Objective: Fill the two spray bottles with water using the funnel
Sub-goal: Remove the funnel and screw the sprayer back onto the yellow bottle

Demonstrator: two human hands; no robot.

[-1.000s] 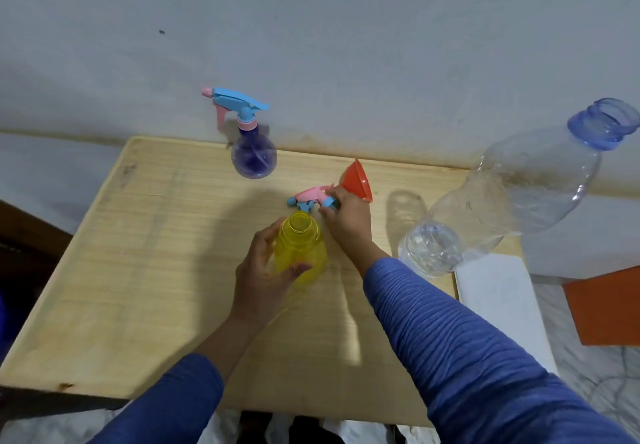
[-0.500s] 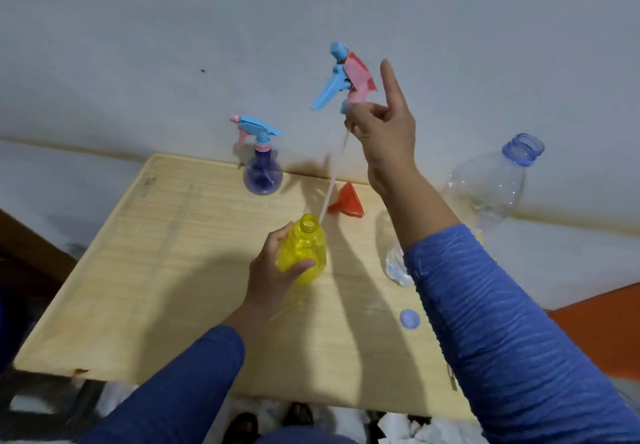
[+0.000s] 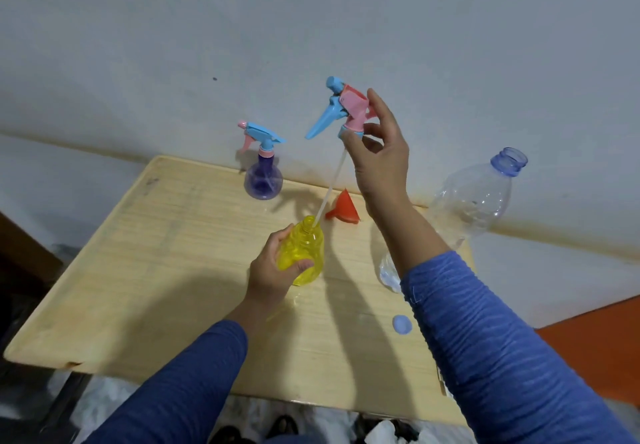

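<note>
With the left hand (image 3: 273, 275) gripping the yellow bottle (image 3: 304, 253) on the tabletop (image 3: 166, 236), the right hand (image 3: 379, 153), pinching the sprayer head (image 3: 346, 111), should lift straight up; the dip tube (image 3: 329, 191) must clear the neck without tipping it.

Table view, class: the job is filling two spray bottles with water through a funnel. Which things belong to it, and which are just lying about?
Belong to the job:
yellow spray bottle
spray head
purple spray bottle
orange funnel
large clear bottle

Just lying about:
blue cap
</note>
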